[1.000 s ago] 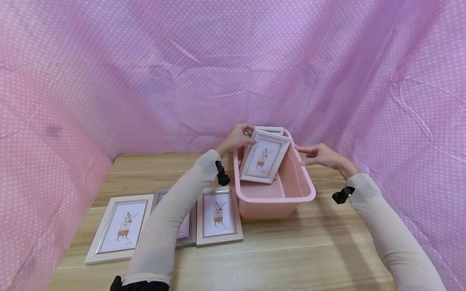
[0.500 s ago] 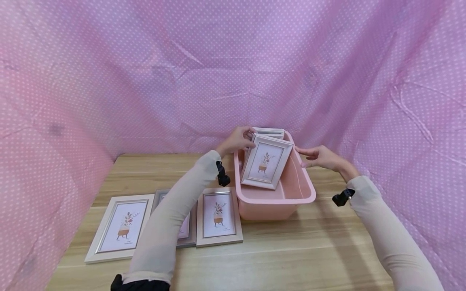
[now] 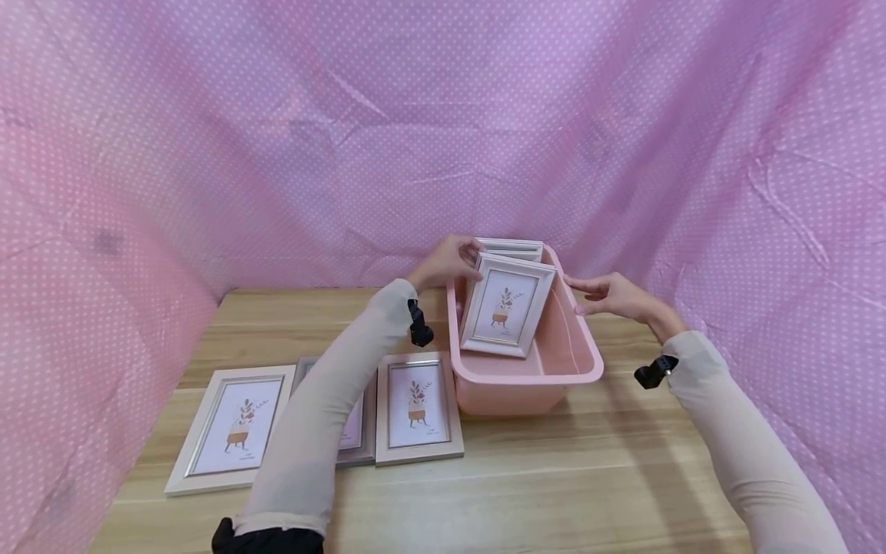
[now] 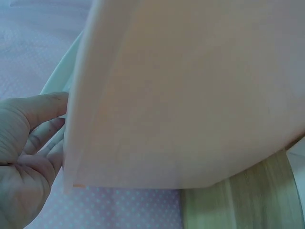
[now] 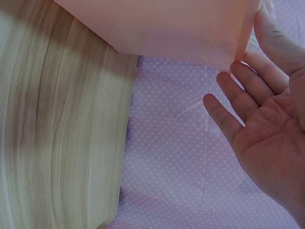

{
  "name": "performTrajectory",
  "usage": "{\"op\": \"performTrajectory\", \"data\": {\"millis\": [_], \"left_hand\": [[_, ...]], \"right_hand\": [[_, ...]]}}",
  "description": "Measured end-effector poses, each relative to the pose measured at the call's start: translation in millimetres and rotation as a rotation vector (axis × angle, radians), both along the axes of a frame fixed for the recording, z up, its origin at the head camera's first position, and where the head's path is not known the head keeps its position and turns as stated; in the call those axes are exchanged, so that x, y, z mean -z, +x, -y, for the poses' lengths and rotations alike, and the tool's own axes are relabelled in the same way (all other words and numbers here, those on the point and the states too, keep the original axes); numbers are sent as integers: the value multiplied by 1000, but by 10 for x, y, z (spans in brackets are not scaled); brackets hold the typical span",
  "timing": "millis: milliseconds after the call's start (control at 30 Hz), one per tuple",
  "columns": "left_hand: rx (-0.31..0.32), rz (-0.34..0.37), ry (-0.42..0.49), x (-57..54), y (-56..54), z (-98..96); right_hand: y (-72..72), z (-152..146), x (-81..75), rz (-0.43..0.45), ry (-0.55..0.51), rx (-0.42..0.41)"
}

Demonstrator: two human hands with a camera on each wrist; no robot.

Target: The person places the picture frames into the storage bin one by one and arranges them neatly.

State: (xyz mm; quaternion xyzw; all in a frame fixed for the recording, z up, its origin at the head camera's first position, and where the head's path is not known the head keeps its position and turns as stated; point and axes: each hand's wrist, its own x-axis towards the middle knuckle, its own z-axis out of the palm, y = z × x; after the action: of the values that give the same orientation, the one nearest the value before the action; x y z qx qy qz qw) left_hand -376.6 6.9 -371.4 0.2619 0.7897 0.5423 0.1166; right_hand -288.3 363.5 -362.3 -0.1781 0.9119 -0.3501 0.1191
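Note:
In the head view my left hand (image 3: 450, 261) pinches a white picture frame (image 3: 473, 327) at its upper left edge. That frame stands tilted inside a pink plastic bin (image 3: 533, 379), its plant print facing me. Behind it, at the bin's far end, another white frame (image 3: 511, 247) shows only its top part. My right hand (image 3: 617, 297) touches the bin's right rim with mostly straight fingers. In the left wrist view the bin's side wall (image 4: 190, 95) covers much of the scene, hiding most of the held frame. The right wrist view has my fingers (image 5: 252, 81) at the bin's corner.
Left of the bin, a cream frame (image 3: 453, 415), a grey frame (image 3: 367, 431) and a larger white frame (image 3: 183, 462) lie flat on the wooden table (image 3: 554, 492). My left sleeve covers part of the grey one. A pink dotted curtain (image 3: 443, 115) surrounds the table.
The held frame has shifted slightly toward me inside the bin and stands more apart from the frame behind it. My right hand stays at the rim.

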Motion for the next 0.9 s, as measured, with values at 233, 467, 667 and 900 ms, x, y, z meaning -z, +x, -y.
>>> {"op": "performTrajectory", "data": {"millis": [233, 467, 667, 900], "left_hand": [[40, 23, -24, -8, -44, 46], [-13, -51, -39, 45, -65, 42], [-47, -81, -45, 66, -68, 29], [-44, -77, -51, 84, -80, 18]], "right_hand": [[3, 0, 16, -11, -2, 5], [-5, -10, 26, 3, -21, 8], [-14, -29, 19, 26, -44, 7], [-22, -32, 28, 24, -46, 5]]}}
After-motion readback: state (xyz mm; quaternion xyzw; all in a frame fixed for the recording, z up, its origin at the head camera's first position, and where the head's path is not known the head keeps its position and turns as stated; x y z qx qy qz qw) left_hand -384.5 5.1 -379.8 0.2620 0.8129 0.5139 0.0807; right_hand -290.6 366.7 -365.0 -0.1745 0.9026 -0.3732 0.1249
